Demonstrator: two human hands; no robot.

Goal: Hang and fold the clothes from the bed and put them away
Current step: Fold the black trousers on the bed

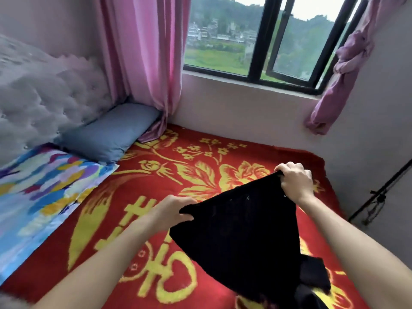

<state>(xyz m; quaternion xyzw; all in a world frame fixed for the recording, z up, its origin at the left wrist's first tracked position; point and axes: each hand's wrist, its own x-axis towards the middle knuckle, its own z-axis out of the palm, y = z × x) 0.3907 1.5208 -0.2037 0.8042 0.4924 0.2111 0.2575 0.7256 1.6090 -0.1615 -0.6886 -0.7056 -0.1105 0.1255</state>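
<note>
A black garment (240, 233) hangs stretched between my two hands above the bed, which is covered by a red blanket with yellow flowers (169, 175). My left hand (171, 210) pinches the garment's left corner. Farther away, my right hand (294, 181) grips the right corner and holds it higher. The lower end of the garment droops to the blanket near the bottom right, where more black cloth (314, 277) lies bunched.
A blue pillow (111, 132) and a multicoloured sheet (40, 186) lie at the left by the tufted grey headboard (44, 97). Pink curtains (145, 63) hang beside the window (263, 41). A dark stand (379, 195) leans by the right wall.
</note>
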